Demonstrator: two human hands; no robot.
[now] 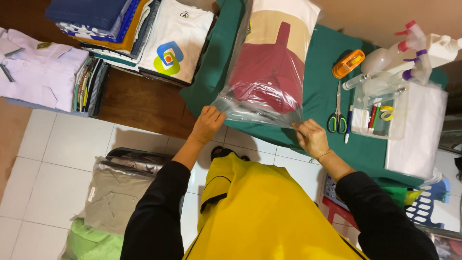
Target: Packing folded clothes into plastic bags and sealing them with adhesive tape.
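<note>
Both hands pinching bag edge

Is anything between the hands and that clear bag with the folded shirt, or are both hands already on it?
Nothing stands between. The left hand and the right hand both pinch the near open edge of the clear plastic bag on the green cloth. The scissors lie to the right, apart from the bag.

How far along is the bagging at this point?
Done: the folded maroon garment sits inside the clear plastic bag, and bagged shirts lie on the floor. In hand: left hand and right hand pinch the bag's open edge. Left: that edge is not yet closed, and folded shirt stacks lie unbagged.
</note>
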